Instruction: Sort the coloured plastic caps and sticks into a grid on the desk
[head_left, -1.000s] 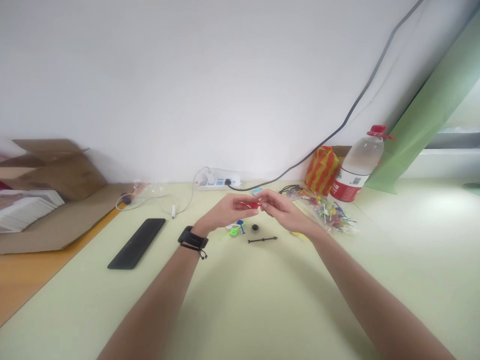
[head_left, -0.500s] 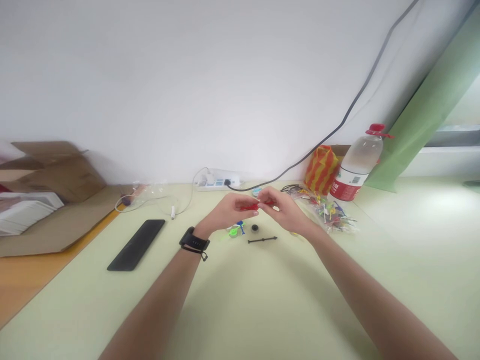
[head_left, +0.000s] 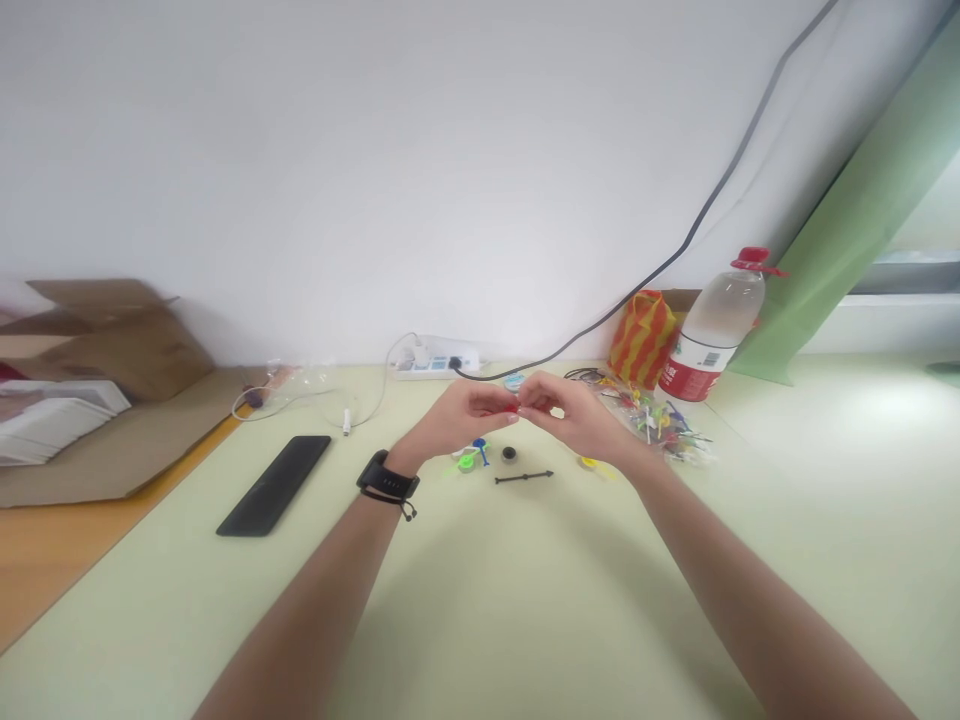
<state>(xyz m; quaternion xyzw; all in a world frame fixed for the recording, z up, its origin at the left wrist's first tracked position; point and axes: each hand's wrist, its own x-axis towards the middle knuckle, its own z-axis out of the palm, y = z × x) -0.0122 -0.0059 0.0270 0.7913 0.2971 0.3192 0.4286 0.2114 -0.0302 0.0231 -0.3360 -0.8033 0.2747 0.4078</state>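
Right hand (head_left: 570, 410) has shifted its fingers slightly since half a second ago, so that less of the red piece (head_left: 513, 408) shows and more of the yellow part (head_left: 589, 463) beneath is exposed; pale green tabletop (head_left: 480, 600) spans the scene; at far left, an open cardboard box (head_left: 150, 335) with a stack of white flat items (head_left: 60, 425) at its mouth; at right, a clear bottle (head_left: 726, 305), red-capped, its label (head_left: 697, 365) white above and red below, bearing a barcode and lettering too blurred to read; beside it, a red-and-yellow striped bag (head_left: 643, 340), contents hidden; black slab (head_left: 276, 485), unmarked as far as visible; clear plastic bag (head_left: 660, 425) of many-coloured small parts; white power strip (head_left: 439, 362) with a black plug seated; on the tabletop below the hands, a black rod (head_left: 524, 477), green part (head_left: 466, 463), blue part (head_left: 481, 452) and black wheel (head_left: 509, 453); the red piece is held above these, pinched between closed fingertips of the left hand (head_left: 457, 415) and right hand, which nearly meet.
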